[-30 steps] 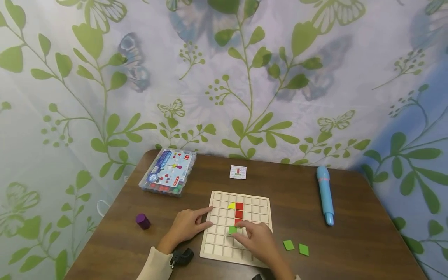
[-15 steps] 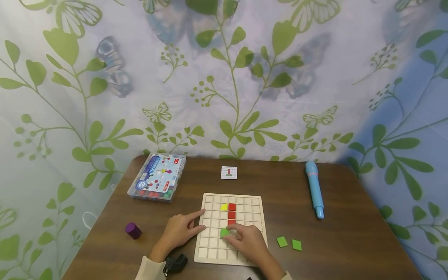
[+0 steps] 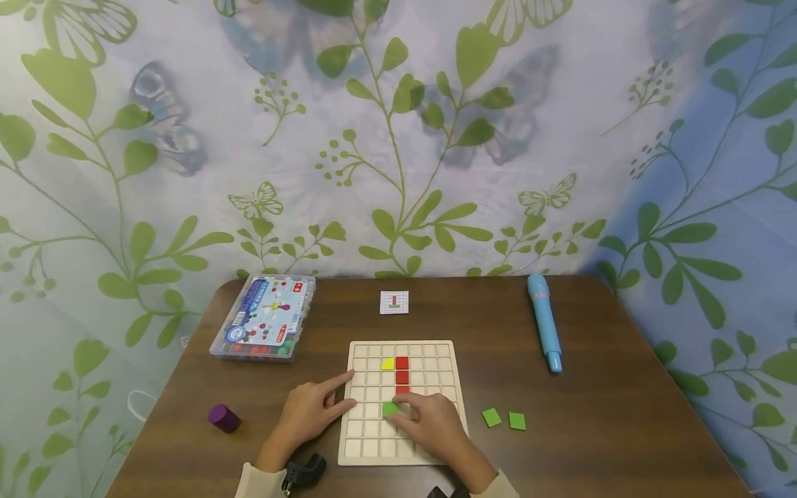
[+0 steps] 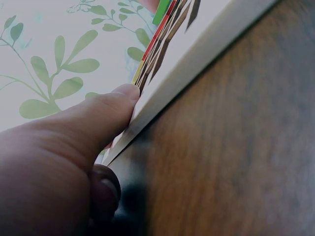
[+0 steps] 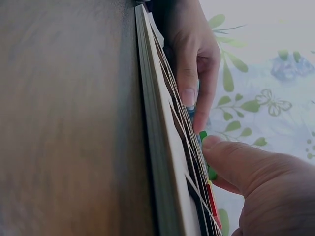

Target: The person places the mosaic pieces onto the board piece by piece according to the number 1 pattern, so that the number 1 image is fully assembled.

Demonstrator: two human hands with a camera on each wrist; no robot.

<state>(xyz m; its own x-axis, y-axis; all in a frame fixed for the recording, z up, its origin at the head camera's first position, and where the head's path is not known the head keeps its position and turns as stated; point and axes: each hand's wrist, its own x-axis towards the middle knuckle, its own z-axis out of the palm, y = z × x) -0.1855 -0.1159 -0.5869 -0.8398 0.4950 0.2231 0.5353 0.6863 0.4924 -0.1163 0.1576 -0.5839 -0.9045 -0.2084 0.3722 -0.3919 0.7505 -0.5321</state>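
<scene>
I see the right hand (image 3: pixel 432 423) pinching the green tile (image 3: pixel 387 409) — just left of the red tiles' (image 3: pixel 402 377) column; the left hand (image 3: pixel 306 413) touches the board (image 3: pixel 370 429), fingers extended.

Soft, even light fills the head view, the cloth (image 3: pixel 286 162) pale in the middle and turning a dimmer blue toward the right. The table (image 3: pixel 598 422) is darker, with only faint shadows on it, and the small marks on the card (image 3: pixel 394 302) look soft. In both wrist views the cloth washes out almost to white in places, while the table is dull, its grain smeared by blur; the left hand (image 4: pixel 64 152) darkens into shade low down
</scene>
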